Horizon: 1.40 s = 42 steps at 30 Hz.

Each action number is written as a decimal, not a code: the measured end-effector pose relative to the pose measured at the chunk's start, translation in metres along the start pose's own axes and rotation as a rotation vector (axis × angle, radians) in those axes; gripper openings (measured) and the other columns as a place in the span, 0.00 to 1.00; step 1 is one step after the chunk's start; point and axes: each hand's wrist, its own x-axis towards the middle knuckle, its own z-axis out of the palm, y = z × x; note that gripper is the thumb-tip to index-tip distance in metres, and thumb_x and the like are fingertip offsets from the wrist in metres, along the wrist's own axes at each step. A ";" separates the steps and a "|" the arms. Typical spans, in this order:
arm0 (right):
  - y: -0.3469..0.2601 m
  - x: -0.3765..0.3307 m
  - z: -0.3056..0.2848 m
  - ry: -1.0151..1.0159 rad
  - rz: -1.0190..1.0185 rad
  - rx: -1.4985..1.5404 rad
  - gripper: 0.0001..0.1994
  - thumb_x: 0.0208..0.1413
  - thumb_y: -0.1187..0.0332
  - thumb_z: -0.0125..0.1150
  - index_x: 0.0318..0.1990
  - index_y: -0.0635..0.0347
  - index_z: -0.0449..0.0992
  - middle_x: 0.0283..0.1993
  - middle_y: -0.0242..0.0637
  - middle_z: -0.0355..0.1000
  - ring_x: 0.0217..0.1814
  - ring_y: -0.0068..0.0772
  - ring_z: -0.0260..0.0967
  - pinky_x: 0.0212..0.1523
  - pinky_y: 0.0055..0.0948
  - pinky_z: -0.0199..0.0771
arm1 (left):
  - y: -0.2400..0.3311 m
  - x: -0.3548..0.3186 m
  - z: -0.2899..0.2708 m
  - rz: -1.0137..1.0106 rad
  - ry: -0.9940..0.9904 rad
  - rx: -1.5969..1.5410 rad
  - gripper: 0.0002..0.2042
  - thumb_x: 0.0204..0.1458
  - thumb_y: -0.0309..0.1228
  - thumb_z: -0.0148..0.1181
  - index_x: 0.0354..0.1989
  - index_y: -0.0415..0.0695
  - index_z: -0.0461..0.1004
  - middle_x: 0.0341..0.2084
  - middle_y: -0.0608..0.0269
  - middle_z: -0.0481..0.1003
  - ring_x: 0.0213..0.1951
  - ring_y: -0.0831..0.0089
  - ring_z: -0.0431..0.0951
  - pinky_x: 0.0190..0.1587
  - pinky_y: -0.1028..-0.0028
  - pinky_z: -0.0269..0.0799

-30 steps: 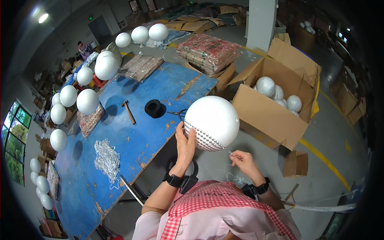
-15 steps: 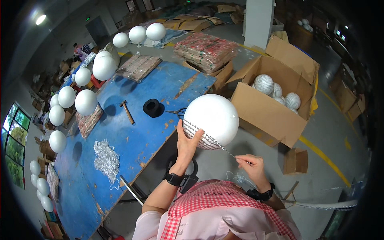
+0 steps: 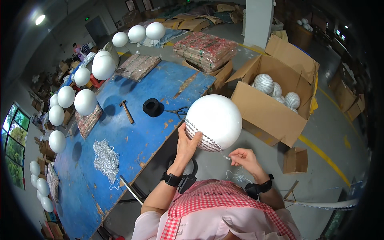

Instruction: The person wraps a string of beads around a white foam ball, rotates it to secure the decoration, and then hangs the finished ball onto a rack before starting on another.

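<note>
Extending from the ball (image 3: 218,120), the bead strand (image 3: 226,157) slants down-right.

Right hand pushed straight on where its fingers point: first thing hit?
Beyond the bead strand at its fingertips, the right hand would likely meet the white ball, around its beaded lower side. Depth is unclear from this one view.

Bead strand (image 3: 226,156), ball (image 3: 216,120) (mostly white) in hands (image 3: 186,147)

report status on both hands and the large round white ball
Left hand spread against ball, lower left covered in silver bead rows. Right hand pinching shiny silver bead strand. Dark metal scissors nearby, clear of both hands.
</note>
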 end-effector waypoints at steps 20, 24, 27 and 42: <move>-0.052 -0.032 0.017 -0.083 -0.155 -0.354 0.06 0.53 0.73 0.63 0.37 0.63 0.82 0.29 0.35 0.79 0.24 0.15 0.69 0.25 0.20 0.69 | -0.009 -0.005 0.012 0.035 0.032 0.144 0.49 0.50 0.51 0.63 0.68 0.30 0.41 0.62 0.35 0.54 0.63 0.49 0.59 0.63 0.64 0.58; -0.038 -0.027 0.015 0.306 -0.422 -0.528 0.05 0.49 0.74 0.64 0.34 0.63 0.81 0.29 0.40 0.78 0.25 0.28 0.74 0.27 0.25 0.71 | -0.003 -0.003 0.011 0.066 0.046 0.009 0.48 0.50 0.49 0.63 0.67 0.31 0.42 0.61 0.36 0.57 0.61 0.52 0.62 0.61 0.64 0.59; -0.037 -0.025 0.014 0.417 -0.602 -0.773 0.05 0.47 0.74 0.65 0.33 0.62 0.80 0.27 0.40 0.76 0.26 0.39 0.73 0.27 0.29 0.71 | -0.002 -0.005 0.011 0.087 0.049 -0.005 0.46 0.50 0.48 0.63 0.67 0.32 0.44 0.60 0.37 0.59 0.60 0.53 0.63 0.61 0.64 0.60; 0.060 0.021 -0.026 0.217 -0.136 -0.442 0.08 0.51 0.70 0.60 0.36 0.63 0.77 0.31 0.43 0.76 0.35 0.35 0.75 0.37 0.31 0.72 | 0.003 -0.017 0.012 0.207 0.003 0.202 0.46 0.46 0.39 0.69 0.67 0.37 0.43 0.63 0.37 0.51 0.64 0.47 0.56 0.63 0.59 0.56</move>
